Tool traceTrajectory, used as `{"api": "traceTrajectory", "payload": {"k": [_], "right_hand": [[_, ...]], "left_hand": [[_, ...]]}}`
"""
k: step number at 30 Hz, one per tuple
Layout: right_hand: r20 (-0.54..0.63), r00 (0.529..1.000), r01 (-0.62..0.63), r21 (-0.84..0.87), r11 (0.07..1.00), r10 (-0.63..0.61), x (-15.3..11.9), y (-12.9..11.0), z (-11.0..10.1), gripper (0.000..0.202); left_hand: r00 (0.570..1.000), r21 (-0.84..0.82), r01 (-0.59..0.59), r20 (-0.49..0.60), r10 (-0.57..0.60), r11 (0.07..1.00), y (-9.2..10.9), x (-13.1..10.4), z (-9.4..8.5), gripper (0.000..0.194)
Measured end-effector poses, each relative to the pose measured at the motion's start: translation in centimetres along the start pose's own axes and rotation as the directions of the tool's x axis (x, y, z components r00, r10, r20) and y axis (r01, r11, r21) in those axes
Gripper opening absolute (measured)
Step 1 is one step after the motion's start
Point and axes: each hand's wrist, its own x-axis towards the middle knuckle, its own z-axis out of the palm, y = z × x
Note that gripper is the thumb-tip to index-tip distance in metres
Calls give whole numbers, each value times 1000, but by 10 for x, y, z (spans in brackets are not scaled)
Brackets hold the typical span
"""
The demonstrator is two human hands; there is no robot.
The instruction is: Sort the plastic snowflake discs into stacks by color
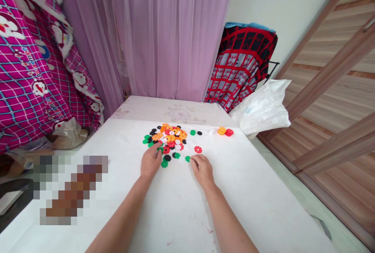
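A heap of flower-shaped plastic discs [171, 137] in orange, red, white, black and green lies on the white tabletop [181, 206]. My left hand [151, 161] is at the heap's near left edge, finger and thumb curled around a green disc [161, 149] that they partly cover. Closed in a pinch, my right hand [202, 170] has its fingertips at the edge of another green disc [188, 159]. Left of that disc are a white disc [182, 159] and a green disc [177, 155]; I cannot tell whether they are linked. A single red disc [198, 149] lies beyond my right hand.
Small groups of discs lie at the back right: green [192, 132], black [199, 133], white [211, 132], orange [222, 130] and red [229, 132]. A white plastic bag [263, 106] sits at the table's right edge. On the left, a blurred-out patch [73, 190] hides something.
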Motion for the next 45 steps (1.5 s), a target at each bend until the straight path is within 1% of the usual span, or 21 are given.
{"api": "traceTrajectory", "payload": {"k": [4,7,9,12,14,16,19,21,25,27,29,31,34,37,42,45], "right_hand": [[-34,999,-12,-29,1000,11,-7,4,-6,15],[-46,998,34,-62,997,-36,-6,-4,-8,16],[-21,996,85,-84,993,-87,-3,-14,-8,18],[58,989,144,-119,982,-138,5,-28,-2,20],[98,985,153,-136,979,-140,9,-33,5,20],[113,986,139,-144,980,-123,12,-35,11,18],[88,993,91,-114,989,-81,14,-33,16,16],[31,998,62,-76,995,-60,13,-29,12,16],[-110,994,-5,-35,999,1,4,-13,-7,19],[-145,988,-50,-36,998,44,-2,-2,-16,20],[-146,987,-72,-45,996,65,-7,6,-21,21],[-124,991,-62,-57,996,54,-10,9,-21,22],[-79,996,-33,-71,997,28,-10,7,-17,22],[-44,999,-31,-84,996,28,-9,4,-15,23],[-20,999,-31,-98,995,29,-10,2,-16,24],[-20,1000,-14,-111,994,11,-4,0,-14,25]], "left_hand": [[1000,-3,-1,-11,1,1000,0,0,1,36],[1000,-7,-3,-14,3,1000,0,0,1,36],[1000,-6,-9,-8,9,1000,1,1,1,36],[1000,-3,-15,1,15,1000,1,1,1,36],[1000,-1,-13,0,13,1000,1,1,1,36],[1000,1,-12,-2,12,1000,1,1,1,35],[1000,3,-12,3,12,1000,1,1,1,35],[1000,5,-8,5,8,1000,1,1,1,36],[1000,-8,-4,9,4,1000,0,1,1,37],[1000,-21,-2,11,3,1000,0,1,1,36],[1000,-28,1,9,-1,1000,-1,1,1,35],[1000,-29,4,7,-4,1000,-1,1,1,36],[1000,-26,3,8,-3,1000,-2,1,2,36],[1000,-26,6,13,-5,1000,-3,1,3,37],[1000,-27,5,14,-5,1000,-3,2,3,37],[1000,-22,6,8,-6,1000,-3,2,3,36]]}}
